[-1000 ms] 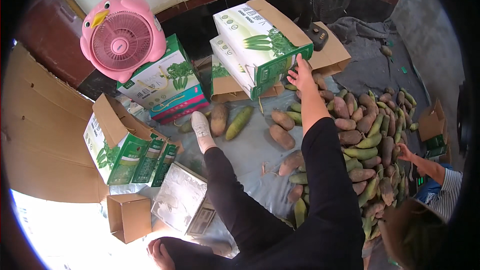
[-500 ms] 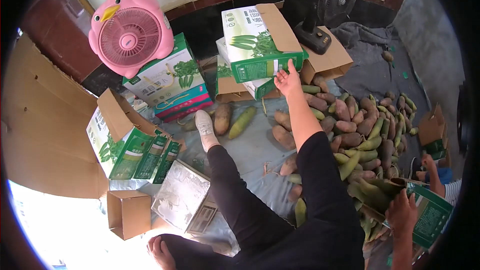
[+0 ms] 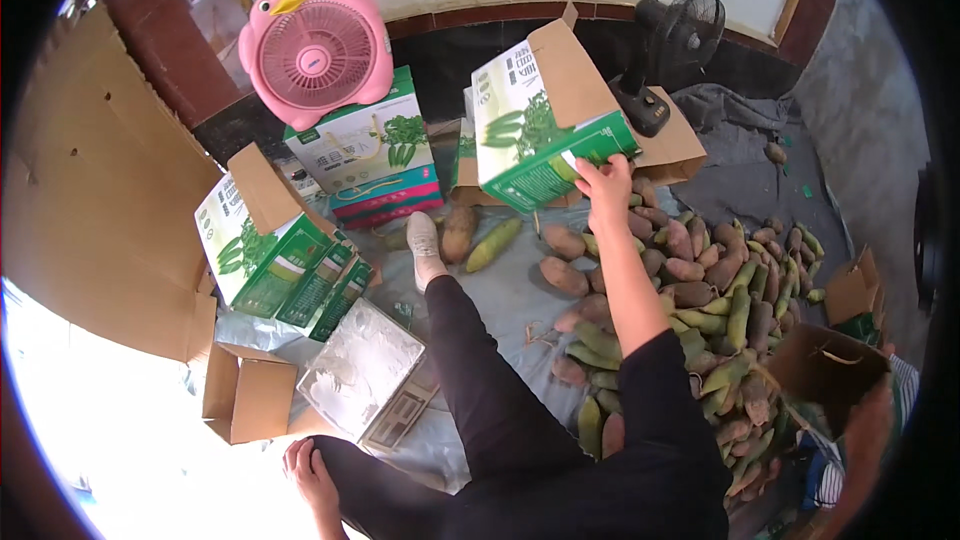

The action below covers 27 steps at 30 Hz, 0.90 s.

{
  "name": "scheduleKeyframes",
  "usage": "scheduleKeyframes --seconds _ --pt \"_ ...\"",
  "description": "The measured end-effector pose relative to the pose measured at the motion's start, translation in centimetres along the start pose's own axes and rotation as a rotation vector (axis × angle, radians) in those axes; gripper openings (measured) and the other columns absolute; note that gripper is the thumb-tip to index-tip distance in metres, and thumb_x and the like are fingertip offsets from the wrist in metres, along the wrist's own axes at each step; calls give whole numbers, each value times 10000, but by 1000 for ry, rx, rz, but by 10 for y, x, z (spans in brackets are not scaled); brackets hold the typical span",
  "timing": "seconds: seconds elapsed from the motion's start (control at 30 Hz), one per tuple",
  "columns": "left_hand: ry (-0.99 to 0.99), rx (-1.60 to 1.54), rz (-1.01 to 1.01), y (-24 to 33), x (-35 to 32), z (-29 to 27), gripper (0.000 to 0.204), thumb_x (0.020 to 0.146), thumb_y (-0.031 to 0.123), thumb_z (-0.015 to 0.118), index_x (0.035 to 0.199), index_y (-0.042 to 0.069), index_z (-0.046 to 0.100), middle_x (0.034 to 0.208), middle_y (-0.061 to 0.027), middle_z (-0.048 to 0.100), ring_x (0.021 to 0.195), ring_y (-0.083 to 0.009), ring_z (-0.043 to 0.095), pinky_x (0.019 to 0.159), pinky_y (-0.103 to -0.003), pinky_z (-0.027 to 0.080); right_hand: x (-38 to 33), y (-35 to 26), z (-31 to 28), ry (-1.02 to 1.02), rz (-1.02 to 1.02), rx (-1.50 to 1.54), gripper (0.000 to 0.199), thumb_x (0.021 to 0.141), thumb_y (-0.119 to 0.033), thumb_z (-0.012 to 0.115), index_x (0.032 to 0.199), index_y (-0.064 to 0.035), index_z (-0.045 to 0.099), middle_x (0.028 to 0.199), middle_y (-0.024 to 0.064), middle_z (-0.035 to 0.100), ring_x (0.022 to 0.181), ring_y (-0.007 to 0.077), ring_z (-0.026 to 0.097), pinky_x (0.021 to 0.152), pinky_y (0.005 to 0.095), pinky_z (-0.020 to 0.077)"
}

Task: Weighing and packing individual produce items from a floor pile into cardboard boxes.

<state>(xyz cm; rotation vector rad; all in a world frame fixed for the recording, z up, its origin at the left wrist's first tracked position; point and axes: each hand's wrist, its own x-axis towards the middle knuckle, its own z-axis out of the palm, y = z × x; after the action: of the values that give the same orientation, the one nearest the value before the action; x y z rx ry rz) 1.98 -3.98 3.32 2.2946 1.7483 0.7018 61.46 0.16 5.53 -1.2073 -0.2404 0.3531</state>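
Observation:
My right hand (image 3: 608, 192) grips the lower edge of a green and white cardboard box (image 3: 545, 165), with the thumb on its green side. The box is tilted, its brown flap open, and pictures of green radishes are on its top. My left hand (image 3: 312, 480) lies on my left knee with its fingers spread and holds nothing. Beneath my right forearm spreads a big heap of green and reddish-brown radishes (image 3: 690, 295). A silver weighing scale (image 3: 362, 365) sits beside my left leg.
A pink bird-shaped fan (image 3: 318, 60) stands on stacked gift boxes (image 3: 365, 145). Several open green cartons (image 3: 290, 265) and a small brown box (image 3: 250, 395) are at left. A black fan (image 3: 680, 50) stands at the back. At right, another person's blurred arm is beside an open carton (image 3: 830, 365).
My right hand has closed on the box, which has come nearer and tilted. At right, the other person's carton has emptied its radishes onto the heap.

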Motion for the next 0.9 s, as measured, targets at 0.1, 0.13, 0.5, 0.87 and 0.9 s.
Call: scheduleKeyframes --seconds 0.1,0.13,0.5,0.87,0.9 --pt "17 -24 -8 -1 -4 -5 189 815 91 520 956 -12 595 1017 -135 580 1004 -324 501 907 -415 370 -23 -9 -19 -167 -170 -89 278 747 -26 673 961 -65 500 817 -8 492 728 84 506 668 246 460" --pt "21 -29 -4 -5 -5 -4 187 814 88 522 957 -7 595 1015 -131 583 1004 -321 503 907 -414 370 -32 -14 -25 -177 -176 -90 278 747 -26 673 961 -65 500 817 -8 492 728 84 506 668 246 460" --pt "82 -61 25 -4 -5 -19 248 768 61 566 1010 12 589 1057 -131 562 1038 -325 493 914 -419 375 -114 -79 -39 -586 -543 -188 289 784 108 592 1005 -30 468 963 20 513 942 104 529 838 257 435" --pt "529 119 292 52 35 -104 823 574 -12 756 1309 103 405 1362 -140 372 1266 -362 330 1045 -451 283 -210 -88 54 -1052 -728 -343 335 633 56 689 916 -61 554 920 98 491 876 263 522 762 326 423" --pt "528 132 278 53 37 -111 823 574 -12 756 1309 103 405 1362 -140 372 1266 -362 330 1045 -451 283 -221 -94 63 -1108 -771 -405 340 625 53 690 915 -64 557 922 95 481 884 274 506 776 345 410"
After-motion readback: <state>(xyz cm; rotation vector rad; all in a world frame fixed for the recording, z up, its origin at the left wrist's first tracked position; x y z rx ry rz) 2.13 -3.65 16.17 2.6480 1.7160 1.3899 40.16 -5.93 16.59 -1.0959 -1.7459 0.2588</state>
